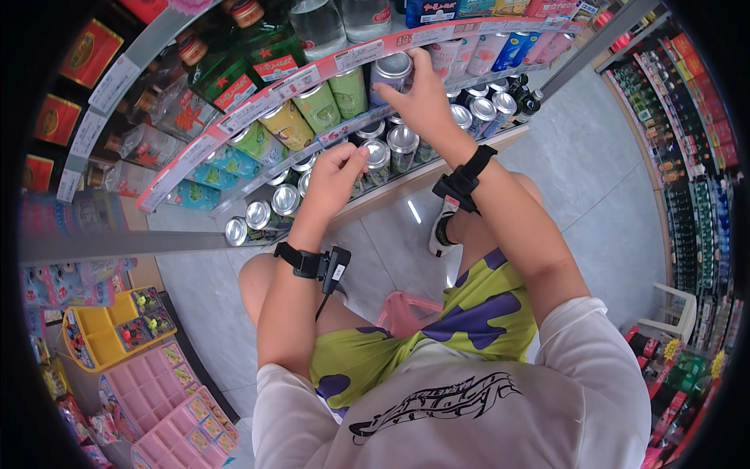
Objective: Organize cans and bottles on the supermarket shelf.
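My right hand point(422, 94) is closed round a purple-grey can point(391, 70) with a silver top, its thumb on the near side and its fingers at the right. The can stands on the middle shelf, beside a green can point(348, 92). Lower and to the left, my left hand point(334, 178) is curled like a fist in front of the bottom shelf. Whether anything is inside those fingers is hidden. Close to it stand silver-topped cans, one point(376, 156) just to its right and another point(286, 200) to its left.
A price-label strip point(344, 56) edges the shelf above the cans. Green glass bottles point(262, 47) stand higher up. A grey upright post point(125, 245) is at left, near pink compartment trays point(148, 383). A pink stool point(402, 311) sits between my legs.
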A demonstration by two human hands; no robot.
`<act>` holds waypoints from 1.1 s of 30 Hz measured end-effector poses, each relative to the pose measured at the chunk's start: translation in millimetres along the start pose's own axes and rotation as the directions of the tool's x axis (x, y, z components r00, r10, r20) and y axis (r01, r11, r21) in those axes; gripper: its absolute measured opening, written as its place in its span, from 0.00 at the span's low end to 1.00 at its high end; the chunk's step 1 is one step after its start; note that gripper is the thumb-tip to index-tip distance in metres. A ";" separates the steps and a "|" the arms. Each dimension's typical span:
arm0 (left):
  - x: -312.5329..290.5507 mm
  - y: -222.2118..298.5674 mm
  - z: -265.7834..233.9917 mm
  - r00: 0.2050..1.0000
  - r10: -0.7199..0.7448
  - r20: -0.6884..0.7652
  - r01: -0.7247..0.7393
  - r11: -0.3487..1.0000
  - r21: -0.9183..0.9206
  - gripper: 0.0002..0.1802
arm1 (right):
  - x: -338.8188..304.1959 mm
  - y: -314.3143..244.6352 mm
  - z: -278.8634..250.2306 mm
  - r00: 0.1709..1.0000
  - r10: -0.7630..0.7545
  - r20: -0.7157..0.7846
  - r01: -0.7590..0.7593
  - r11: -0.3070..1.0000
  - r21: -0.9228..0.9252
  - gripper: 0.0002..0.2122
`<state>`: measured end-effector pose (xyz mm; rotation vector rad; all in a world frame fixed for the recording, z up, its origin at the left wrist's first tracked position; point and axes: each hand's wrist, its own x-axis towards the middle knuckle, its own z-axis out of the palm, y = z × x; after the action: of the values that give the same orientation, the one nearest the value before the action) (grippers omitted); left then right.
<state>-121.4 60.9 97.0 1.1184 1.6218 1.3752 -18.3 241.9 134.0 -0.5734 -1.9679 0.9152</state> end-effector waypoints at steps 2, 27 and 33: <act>1.0 -0.5 1.3 0.998 0.038 -0.048 -0.036 0.999 0.040 0.20 | -7.0 -2.5 -6.3 0.998 0.019 -0.067 -0.017 0.999 0.039 0.29; -55.6 18.6 -7.5 0.963 0.013 -0.268 -0.077 0.969 -0.233 0.29 | 10.9 -0.3 -18.6 0.942 0.154 0.298 -0.099 0.977 -0.190 0.29; -74.6 21.3 -28.0 0.954 -0.029 -0.300 -0.051 0.966 -0.255 0.26 | 33.5 27.4 12.0 0.977 -0.022 0.213 0.106 0.914 -0.392 0.34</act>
<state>-116.6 -17.5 122.1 0.7923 1.5817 1.7772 -44.7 277.2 125.7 -0.6595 -2.3717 0.5421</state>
